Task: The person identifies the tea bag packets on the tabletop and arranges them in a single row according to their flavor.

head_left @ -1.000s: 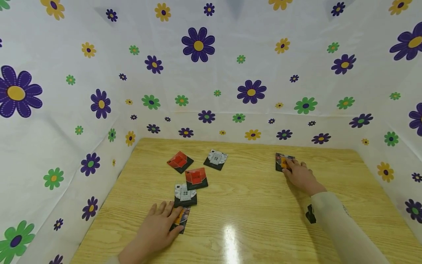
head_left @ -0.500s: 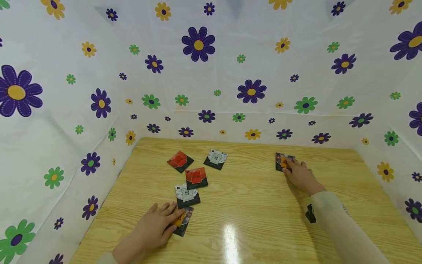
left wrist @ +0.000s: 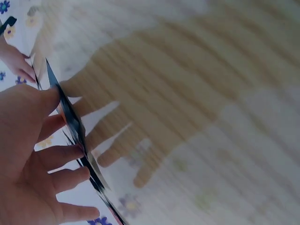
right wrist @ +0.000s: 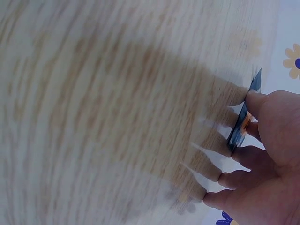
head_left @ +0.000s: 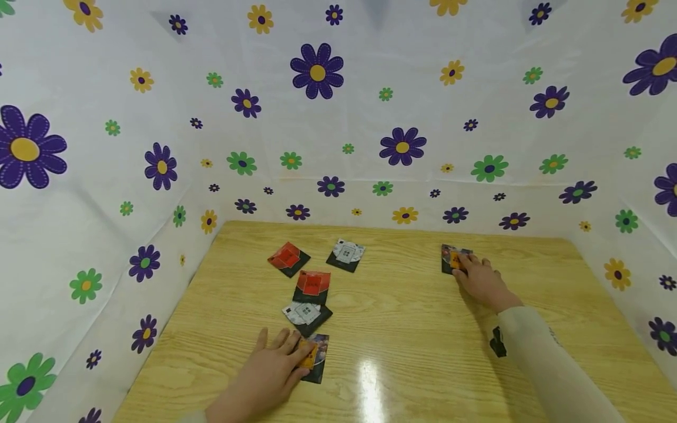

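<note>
My left hand lies on the left front of the table, fingers straight, thumb and index finger pressing on a dark square packet with an orange label. Just behind that packet is a white-and-black packet, turned askew. It meets the front of a red-and-black packet. At the right rear my right hand rests its fingertips on a second orange-labelled packet. In the right wrist view, thumb and index finger touch this packet, the other fingers spread on the wood.
Another red-and-black packet and a white-and-black packet lie at the back left. The wooden table is bordered by a white flower-patterned cloth at the back and sides. A small black object shows beside the right sleeve.
My left hand has slid right with the orange-labelled packet under it. The nearby white-and-black packet has shifted right and turned, and the red one ahead of it has turned slightly. The right hand stays put.
</note>
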Tool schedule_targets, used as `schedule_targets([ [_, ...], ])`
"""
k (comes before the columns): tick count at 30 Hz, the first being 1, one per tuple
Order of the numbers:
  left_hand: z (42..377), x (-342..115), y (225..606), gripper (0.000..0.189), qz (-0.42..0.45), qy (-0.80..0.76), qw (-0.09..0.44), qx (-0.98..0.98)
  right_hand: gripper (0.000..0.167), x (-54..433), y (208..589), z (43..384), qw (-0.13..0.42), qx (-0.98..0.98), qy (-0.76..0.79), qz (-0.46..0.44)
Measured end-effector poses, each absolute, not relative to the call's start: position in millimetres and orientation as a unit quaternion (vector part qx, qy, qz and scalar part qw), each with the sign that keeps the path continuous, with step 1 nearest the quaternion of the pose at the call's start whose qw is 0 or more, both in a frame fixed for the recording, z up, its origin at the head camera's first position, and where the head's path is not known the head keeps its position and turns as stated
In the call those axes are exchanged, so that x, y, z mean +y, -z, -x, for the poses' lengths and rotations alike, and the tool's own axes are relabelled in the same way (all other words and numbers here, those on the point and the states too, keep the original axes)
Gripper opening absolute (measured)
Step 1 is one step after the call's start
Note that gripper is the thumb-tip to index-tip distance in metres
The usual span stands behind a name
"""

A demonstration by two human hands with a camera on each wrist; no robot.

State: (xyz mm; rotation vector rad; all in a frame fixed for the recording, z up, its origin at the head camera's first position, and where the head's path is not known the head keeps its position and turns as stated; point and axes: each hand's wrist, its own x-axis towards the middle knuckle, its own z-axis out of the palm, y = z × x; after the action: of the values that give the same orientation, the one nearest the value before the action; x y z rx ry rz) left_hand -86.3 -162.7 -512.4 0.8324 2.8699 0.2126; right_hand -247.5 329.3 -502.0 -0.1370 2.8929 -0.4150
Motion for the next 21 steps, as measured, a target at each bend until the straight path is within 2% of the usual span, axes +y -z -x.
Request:
schedule_targets([
  [11, 90.0, -106.6, 511.5, 0.050, -0.326, -0.030, 0.053, 0.944, 0.065, 329.3, 504.4, 247.0, 0.107, 0.983, 0.139, 0.046],
  [21, 105.1, -76.5, 512.4, 0.051, -0.332, -0.072, 0.083, 0.937, 0.065, 328.7, 502.5, 246.3, 0.106, 0.982, 0.147, 0.047],
])
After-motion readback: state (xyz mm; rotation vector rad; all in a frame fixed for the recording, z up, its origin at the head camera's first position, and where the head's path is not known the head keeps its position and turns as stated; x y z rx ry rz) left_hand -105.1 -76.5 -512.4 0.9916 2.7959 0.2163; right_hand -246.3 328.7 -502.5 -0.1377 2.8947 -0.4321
